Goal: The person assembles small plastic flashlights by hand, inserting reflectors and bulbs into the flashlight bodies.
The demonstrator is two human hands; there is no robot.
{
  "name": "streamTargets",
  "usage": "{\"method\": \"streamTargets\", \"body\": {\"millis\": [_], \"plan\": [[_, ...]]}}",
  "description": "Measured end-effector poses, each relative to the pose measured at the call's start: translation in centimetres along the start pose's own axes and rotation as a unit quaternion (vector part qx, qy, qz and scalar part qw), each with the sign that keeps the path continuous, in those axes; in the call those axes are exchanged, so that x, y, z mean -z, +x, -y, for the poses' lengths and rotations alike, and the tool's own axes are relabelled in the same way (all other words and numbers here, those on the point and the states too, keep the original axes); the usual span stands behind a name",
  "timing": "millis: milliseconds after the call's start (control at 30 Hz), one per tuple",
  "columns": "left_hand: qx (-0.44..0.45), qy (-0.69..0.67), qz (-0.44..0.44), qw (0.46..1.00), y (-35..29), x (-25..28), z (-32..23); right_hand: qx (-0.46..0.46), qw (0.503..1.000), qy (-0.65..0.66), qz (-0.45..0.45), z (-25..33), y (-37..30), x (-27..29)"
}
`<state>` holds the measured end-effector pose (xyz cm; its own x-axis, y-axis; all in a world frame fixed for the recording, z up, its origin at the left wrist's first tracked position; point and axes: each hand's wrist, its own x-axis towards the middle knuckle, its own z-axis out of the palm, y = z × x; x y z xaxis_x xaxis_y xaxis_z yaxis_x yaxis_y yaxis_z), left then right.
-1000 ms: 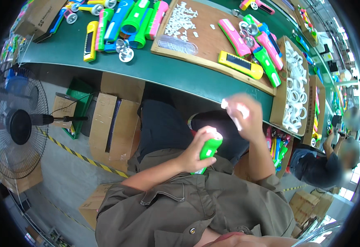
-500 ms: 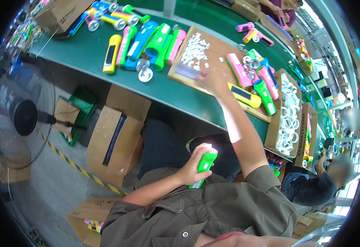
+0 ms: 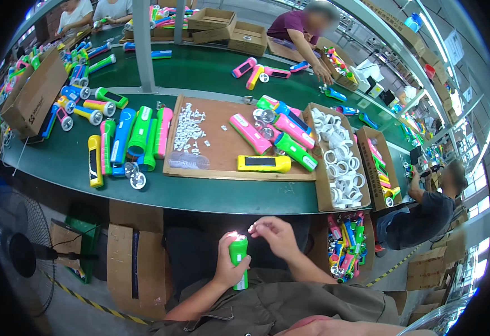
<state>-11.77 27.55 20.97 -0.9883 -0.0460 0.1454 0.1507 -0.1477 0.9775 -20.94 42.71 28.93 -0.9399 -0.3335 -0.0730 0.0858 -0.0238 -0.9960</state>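
Observation:
My left hand (image 3: 229, 263) is wrapped round a green flashlight body (image 3: 238, 259), held upright in front of my chest with its bright top end facing up. Just right of that top, my right hand (image 3: 278, 236) pinches a small white plastic piece (image 3: 251, 229) between thumb and fingertips, apart from the flashlight. On the bench ahead, a wooden tray (image 3: 217, 115) carries a heap of similar white pieces (image 3: 186, 127), a row of clear discs (image 3: 187, 161), a yellow flashlight (image 3: 264, 163) and several pink and green ones.
Flashlight bodies (image 3: 122, 134) stand left of the tray. A carton of white rings (image 3: 340, 162) sits at its right, beside another carton (image 3: 376, 168) of coloured parts. Below the bench is a box of flashlights (image 3: 347, 246); a fan (image 3: 26, 252) stands lower left. Co-workers sit across and to the right.
My right hand has come back from the tray to beside the flashlight, now with a white piece in its fingertips. The left hand still holds the flashlight, now more upright. The view has shifted.

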Motion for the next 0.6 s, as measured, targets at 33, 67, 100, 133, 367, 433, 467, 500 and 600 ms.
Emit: {"method": "streamTargets", "body": {"millis": [33,67,100,133,367,433,467,500,600], "plan": [[-0.012,0.059,0.003,0.998,0.1,0.2,0.3,-0.015,0.999,0.037,-0.01,-0.3,-0.8,-0.4],[-0.013,0.06,0.004,0.998,0.4,0.2,-0.1,-0.025,0.999,0.019,-0.016,-0.5,-1.4,-0.7],[-0.037,0.121,0.015,0.992,0.6,0.3,-0.7,-0.012,1.0,-0.007,-0.02,-1.1,-1.8,-0.7],[-0.059,0.182,0.025,0.981,0.7,0.4,-1.5,0.034,0.993,-0.113,-0.01,-1.0,-1.8,-0.5],[-0.079,0.166,-0.005,0.983,0.8,0.4,-3.3,0.2,0.947,-0.23,0.1,0.3,-1.4,-1.5],[-0.066,0.157,-0.007,0.985,0.6,0.6,-3.4,0.2,0.94,-0.251,0.115,0.7,-2.0,-1.7],[-0.066,0.158,-0.01,0.985,0.4,0.6,-3.3,0.206,0.937,-0.26,0.107,0.6,-2.2,-1.9],[-0.074,0.168,-0.009,0.983,0.3,0.7,-3.3,0.213,0.934,-0.27,0.098,0.6,-2.3,-2.0],[-0.076,0.174,-0.002,0.982,0.0,0.9,-3.4,0.203,0.939,-0.262,0.095,0.0,-2.5,-2.2]]}}
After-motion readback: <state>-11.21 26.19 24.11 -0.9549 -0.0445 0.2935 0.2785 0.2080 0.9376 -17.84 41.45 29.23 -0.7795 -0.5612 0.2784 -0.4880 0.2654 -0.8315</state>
